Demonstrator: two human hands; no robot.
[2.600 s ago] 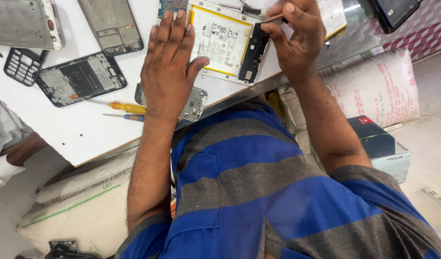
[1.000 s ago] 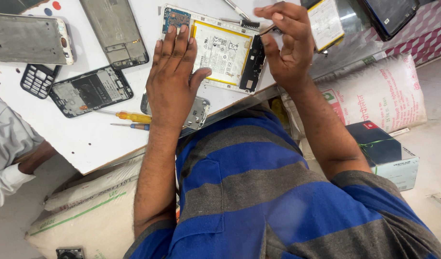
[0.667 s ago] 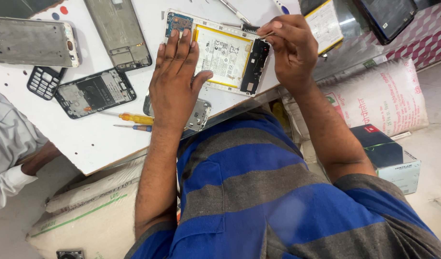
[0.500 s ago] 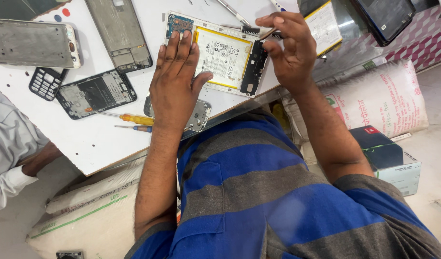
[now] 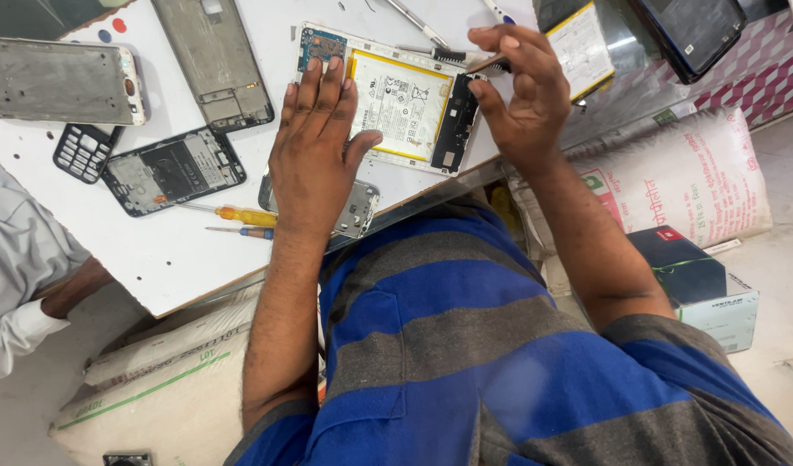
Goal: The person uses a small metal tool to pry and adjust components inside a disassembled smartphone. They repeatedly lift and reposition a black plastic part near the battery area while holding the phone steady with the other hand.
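An opened phone (image 5: pixel 405 99) with a yellow-edged white battery lies on the white table (image 5: pixel 180 259). My left hand (image 5: pixel 314 147) lies flat on its left side, fingers spread, pressing it down. Just right of the phone, my right hand (image 5: pixel 521 91) pinches a thin brown stick-like tool (image 5: pixel 487 62) whose tip points at the phone's upper right edge, near the black board strip (image 5: pixel 455 121). A small metal plate (image 5: pixel 360 209) sits under my left wrist.
Phone frames (image 5: pixel 64 82) (image 5: pixel 213 60), a keypad (image 5: pixel 84 151), an open phone body (image 5: pixel 172 168) and two screwdrivers (image 5: pixel 241 216) lie left. Tweezers (image 5: pixel 418 19), a battery (image 5: pixel 579 43) and a dark phone (image 5: pixel 690 30) sit at the top. Another person's sleeve (image 5: pixel 16 259) is left; sacks (image 5: pixel 681 181) and a box (image 5: pixel 698 289) are right.
The view has shifted a little. My right hand with the thin tool has stayed at the phone's upper right corner with small movements; my left hand keeps pressing the phone.
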